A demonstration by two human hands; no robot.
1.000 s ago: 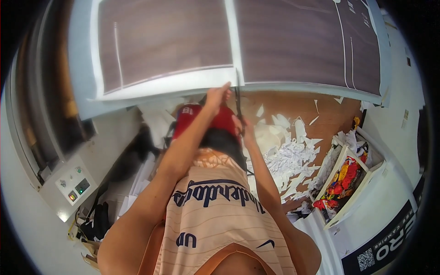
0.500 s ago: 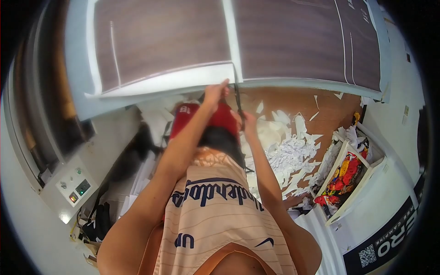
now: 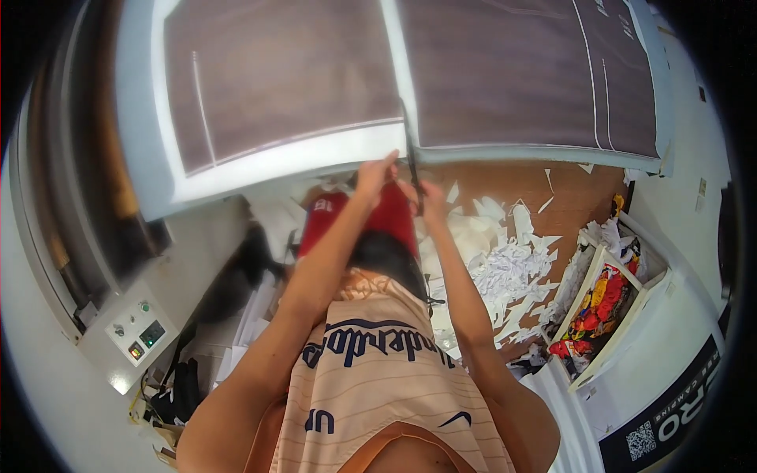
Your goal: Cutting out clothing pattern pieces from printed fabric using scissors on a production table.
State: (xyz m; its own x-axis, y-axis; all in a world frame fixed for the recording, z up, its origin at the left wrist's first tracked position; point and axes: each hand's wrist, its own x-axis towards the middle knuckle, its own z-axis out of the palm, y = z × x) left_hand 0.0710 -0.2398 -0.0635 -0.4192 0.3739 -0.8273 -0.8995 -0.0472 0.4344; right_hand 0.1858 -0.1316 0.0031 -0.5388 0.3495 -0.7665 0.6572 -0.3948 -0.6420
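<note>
A wide printed sheet with dark brown panels and white margins (image 3: 268, 154) lies over a pale blue-grey table. At its near edge my left hand (image 3: 375, 178) pinches the white margin, just left of the cut line. My right hand (image 3: 430, 200) is closed round the handles of dark scissors (image 3: 412, 154). Their blades point away from me, into the white gap (image 3: 400, 59) between two brown panels. The handle loops are mostly covered by my fingers.
White paper scraps (image 3: 509, 268) litter the brown floor beyond my right arm. At the right stands an open wooden-framed bin (image 3: 583, 370) with red and yellow pieces in it. A control panel (image 3: 136, 333) with knobs and a small display sits at the left, by a roller machine (image 3: 83, 189).
The near white margin, curled up at its left before, now lies flatter over the table edge. The scissor tips reach slightly farther along the white gap. Both hands keep their grips.
</note>
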